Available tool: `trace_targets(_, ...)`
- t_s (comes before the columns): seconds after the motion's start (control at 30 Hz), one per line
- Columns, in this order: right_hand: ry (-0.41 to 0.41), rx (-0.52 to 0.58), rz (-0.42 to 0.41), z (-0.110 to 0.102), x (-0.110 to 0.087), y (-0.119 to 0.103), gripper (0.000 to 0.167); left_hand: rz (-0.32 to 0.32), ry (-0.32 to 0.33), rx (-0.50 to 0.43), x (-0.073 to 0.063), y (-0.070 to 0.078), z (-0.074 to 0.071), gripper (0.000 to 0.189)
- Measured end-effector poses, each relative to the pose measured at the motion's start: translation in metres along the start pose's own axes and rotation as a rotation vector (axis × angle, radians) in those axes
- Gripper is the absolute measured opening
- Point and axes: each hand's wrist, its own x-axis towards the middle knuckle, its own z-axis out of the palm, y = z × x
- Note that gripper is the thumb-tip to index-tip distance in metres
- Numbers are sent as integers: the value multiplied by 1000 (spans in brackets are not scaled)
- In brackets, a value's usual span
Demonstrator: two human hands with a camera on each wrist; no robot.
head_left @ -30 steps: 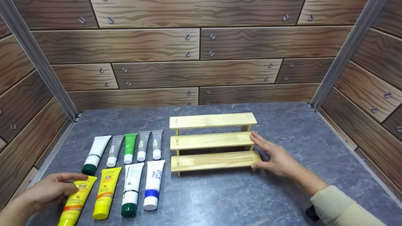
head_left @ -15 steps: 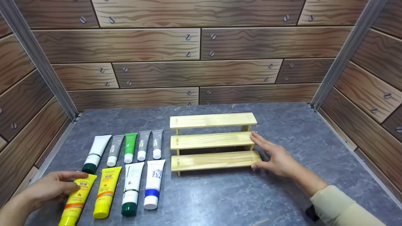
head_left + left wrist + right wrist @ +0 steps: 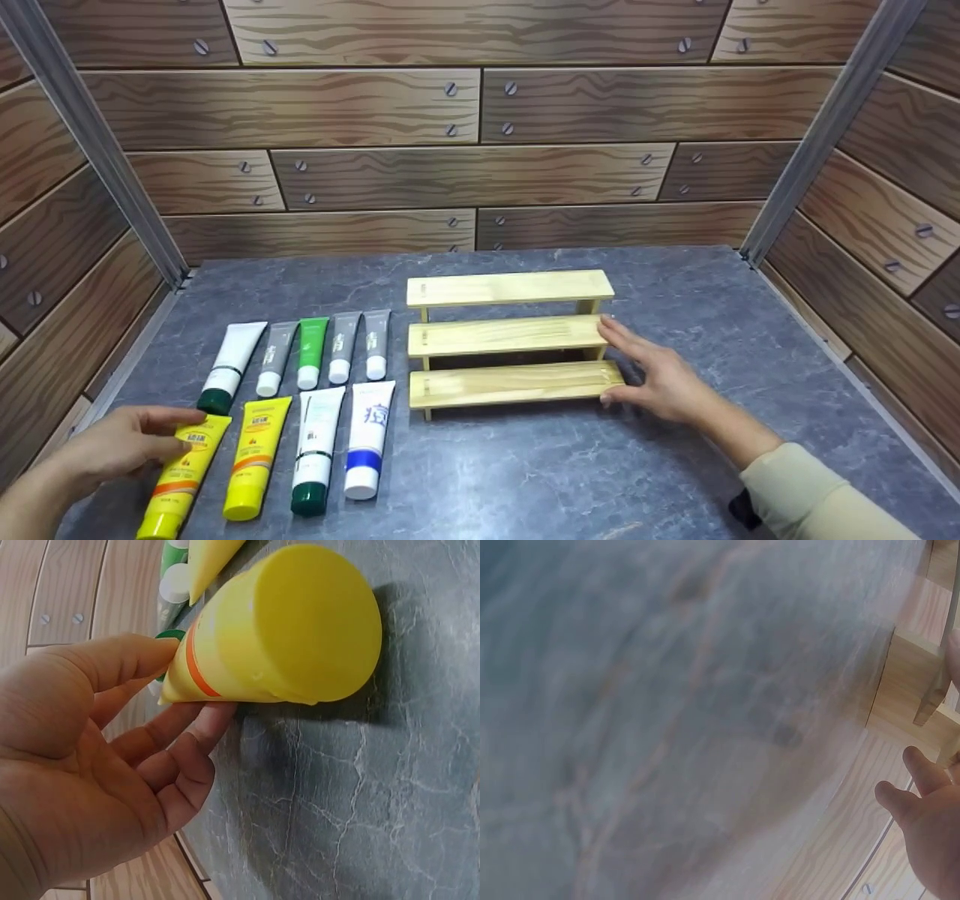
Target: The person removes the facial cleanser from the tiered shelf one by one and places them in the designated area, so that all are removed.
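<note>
My left hand [image 3: 112, 450] pinches the flat upper end of a yellow tube [image 3: 184, 476] with an orange stripe at the lower left. In the left wrist view, the thumb lies on one side of this tube and fingertips on the other; its round yellow cap [image 3: 319, 622] faces the camera. At the right end of a three-step wooden display rack [image 3: 510, 386], my right hand [image 3: 664, 379] rests with fingers extended. Its fingertips touch the middle step and the thumb the lowest step. In the right wrist view, only part of the rack [image 3: 907, 682] shows.
Beside the held tube lie a second yellow tube [image 3: 256, 461], a white tube with green cap [image 3: 319, 427] and a white-and-blue tube [image 3: 369, 435]. Behind them is a row of white, grey and green tubes [image 3: 311, 345]. Wood-patterned walls [image 3: 375, 176] enclose the grey table [image 3: 525, 465].
My left hand has shifted very slightly toward the back, the yellow tube with it. The right hand and rack stay as they were.
</note>
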Motion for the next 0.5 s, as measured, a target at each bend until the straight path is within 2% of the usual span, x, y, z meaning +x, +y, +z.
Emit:
trace_targets(0.23,15,-6,-20,0,1,0,101,-1,9,64,2,-2,-2,61)
trace_targets(0.5,-5,9,9,0,1,-1,102,3,19,48,5,-11,-5,67)
